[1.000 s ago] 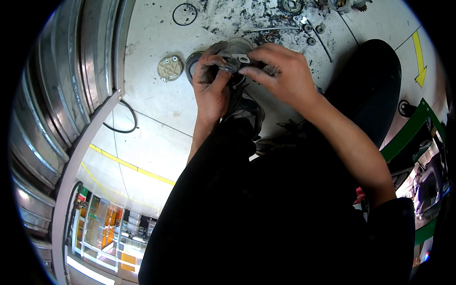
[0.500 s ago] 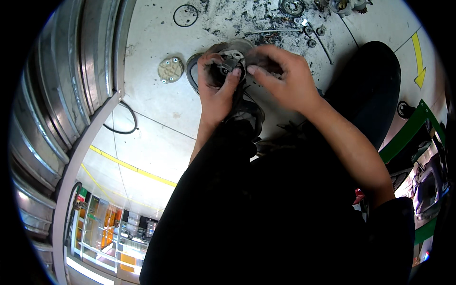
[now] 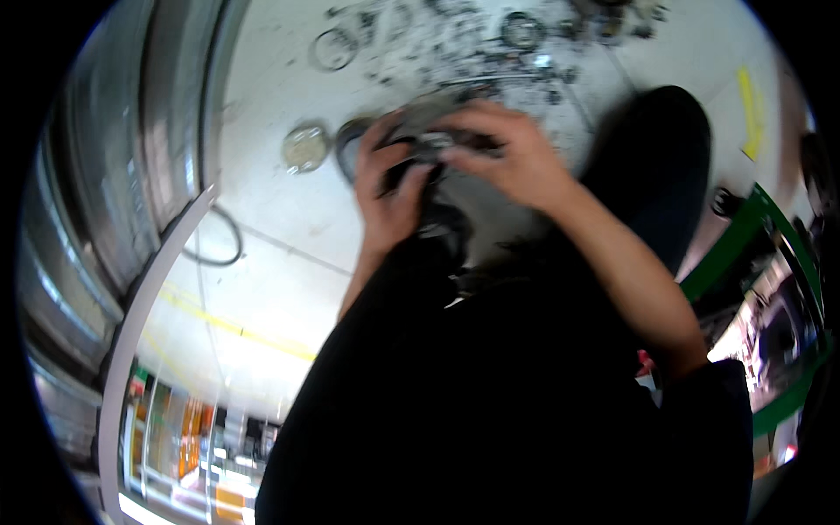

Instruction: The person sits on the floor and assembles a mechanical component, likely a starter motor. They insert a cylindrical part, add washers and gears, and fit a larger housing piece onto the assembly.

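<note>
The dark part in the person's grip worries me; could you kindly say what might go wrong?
The dark part could slip onto the pale floor if the left grip loosens; blur hides whether the right grip, close by, also holds it. Black debris is scattered nearby and might get onto the part. The round tan piece, on the floor to the left, could perhaps be knocked away.

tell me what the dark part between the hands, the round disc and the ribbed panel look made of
Dark part: perhaps metal, dull with pale glints, but blurred. Round disc: maybe cast metal, matte tan, bright rim spots. Ribbed panel: likely metal, glossy, silvery streaks.
</note>
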### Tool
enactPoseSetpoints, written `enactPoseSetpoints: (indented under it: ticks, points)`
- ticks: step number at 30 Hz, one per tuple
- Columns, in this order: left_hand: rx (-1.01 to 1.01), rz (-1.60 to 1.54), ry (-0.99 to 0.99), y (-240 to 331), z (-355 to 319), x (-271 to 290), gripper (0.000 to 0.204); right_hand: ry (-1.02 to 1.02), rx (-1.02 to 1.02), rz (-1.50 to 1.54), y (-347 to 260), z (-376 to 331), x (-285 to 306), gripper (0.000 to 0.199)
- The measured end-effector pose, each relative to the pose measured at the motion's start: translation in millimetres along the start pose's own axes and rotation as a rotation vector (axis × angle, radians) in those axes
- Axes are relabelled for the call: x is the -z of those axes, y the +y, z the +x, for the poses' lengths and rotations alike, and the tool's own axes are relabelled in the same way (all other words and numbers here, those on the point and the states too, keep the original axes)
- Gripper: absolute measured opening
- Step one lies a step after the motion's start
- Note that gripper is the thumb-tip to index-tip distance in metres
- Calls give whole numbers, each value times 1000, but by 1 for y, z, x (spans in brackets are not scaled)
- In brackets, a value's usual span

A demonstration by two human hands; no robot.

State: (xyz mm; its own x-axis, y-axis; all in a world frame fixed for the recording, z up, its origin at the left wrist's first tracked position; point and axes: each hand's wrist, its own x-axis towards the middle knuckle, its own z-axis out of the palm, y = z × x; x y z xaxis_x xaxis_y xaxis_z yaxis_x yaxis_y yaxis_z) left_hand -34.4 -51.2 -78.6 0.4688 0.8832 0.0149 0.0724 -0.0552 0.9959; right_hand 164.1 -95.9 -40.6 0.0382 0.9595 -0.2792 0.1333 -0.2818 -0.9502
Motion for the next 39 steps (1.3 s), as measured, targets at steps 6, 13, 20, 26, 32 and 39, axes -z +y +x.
enactPoseSetpoints:
  ticks: [6,13,20,26,32,39]
  points:
    - [362,66,-80,17,-5,16,53,-90,260,-68,-9,12,-6,45]
    - [54,408,-88,-18,9,19,47,-5,229,-594,-7,6,-9,23]
    - [179,291,-100,-1,16,21,38,172,350,-680,-1,7,-33,19]
    - [348,187,-49,6,9,12,44,271,460,-673,2,3,-21,13]
    - [161,496,-126,10,4,8,35,102,347,-521,4,-5,-11,14]
    - [-73,527,-208,41,22,-6,23,153,-269,-104,-14,-6,15,27]
